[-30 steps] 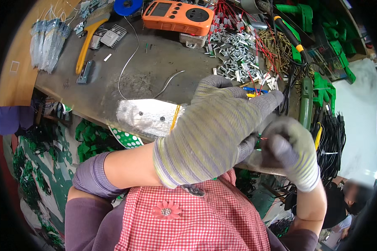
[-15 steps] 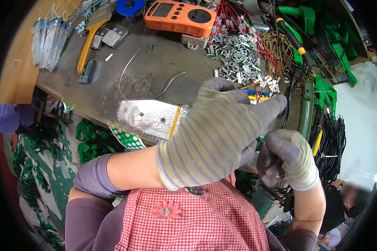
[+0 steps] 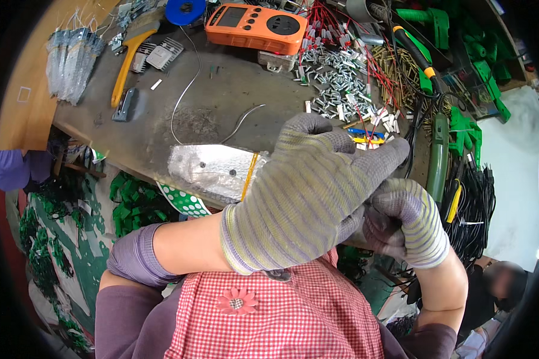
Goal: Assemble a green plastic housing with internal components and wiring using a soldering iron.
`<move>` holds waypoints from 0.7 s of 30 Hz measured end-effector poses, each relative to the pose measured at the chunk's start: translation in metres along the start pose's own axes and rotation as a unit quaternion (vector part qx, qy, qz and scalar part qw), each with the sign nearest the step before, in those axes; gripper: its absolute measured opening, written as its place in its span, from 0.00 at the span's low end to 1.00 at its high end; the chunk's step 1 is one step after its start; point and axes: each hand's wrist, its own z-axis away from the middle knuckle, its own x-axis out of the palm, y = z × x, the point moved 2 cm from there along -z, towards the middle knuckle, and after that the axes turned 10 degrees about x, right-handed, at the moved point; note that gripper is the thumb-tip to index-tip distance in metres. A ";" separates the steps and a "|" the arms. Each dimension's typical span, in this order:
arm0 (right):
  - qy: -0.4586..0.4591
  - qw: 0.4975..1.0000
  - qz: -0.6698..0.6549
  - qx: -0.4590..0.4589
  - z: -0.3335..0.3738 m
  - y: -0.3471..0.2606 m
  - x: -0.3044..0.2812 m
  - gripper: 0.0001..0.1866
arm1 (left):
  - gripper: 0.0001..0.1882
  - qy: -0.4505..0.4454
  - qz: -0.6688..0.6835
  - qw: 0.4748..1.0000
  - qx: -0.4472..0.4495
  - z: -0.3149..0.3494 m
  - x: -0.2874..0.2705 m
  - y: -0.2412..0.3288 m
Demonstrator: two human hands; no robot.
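Both my hands wear grey-and-yellow striped knit gloves and meet low over the near edge of the table. My left hand (image 3: 299, 200) is turned with its back up, the index finger reaching right and the other fingers curled under. My right hand (image 3: 414, 224) is closed, its fingertips tucked against the left hand's fingers. Whatever they pinch between them is hidden behind the left hand. Left of my left hand lies a silvery wrapped sheet (image 3: 212, 169) with an orange band. Beyond the fingers are small blue-and-yellow pieces (image 3: 365, 136) and white connectors (image 3: 390, 122).
An orange meter (image 3: 257, 29) stands at the back. Screws (image 3: 334, 84), red wires (image 3: 317, 21) and brass pins (image 3: 395, 69) are heaped right of it. A yellow-handled brush (image 3: 123, 72) lies left. Black cables (image 3: 473, 209) and green plastic parts (image 3: 464, 134) crowd the right side.
My right hand has moved slightly up and left, closer against the left hand, and its wrist has turned. My left hand has barely shifted.
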 end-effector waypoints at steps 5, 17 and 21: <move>0.125 0.986 0.073 -0.081 0.007 -0.013 -0.001 0.18 | 0.42 -0.032 0.038 0.998 -0.036 -0.002 -0.003 -0.005; 0.067 0.997 -0.004 -0.023 0.000 -0.005 -0.004 0.11 | 0.43 -0.035 0.022 0.999 -0.035 -0.002 -0.003 -0.003; 0.194 0.784 0.516 -0.286 0.008 -0.020 -0.008 0.21 | 0.43 -0.021 0.009 0.999 -0.045 0.000 -0.003 -0.006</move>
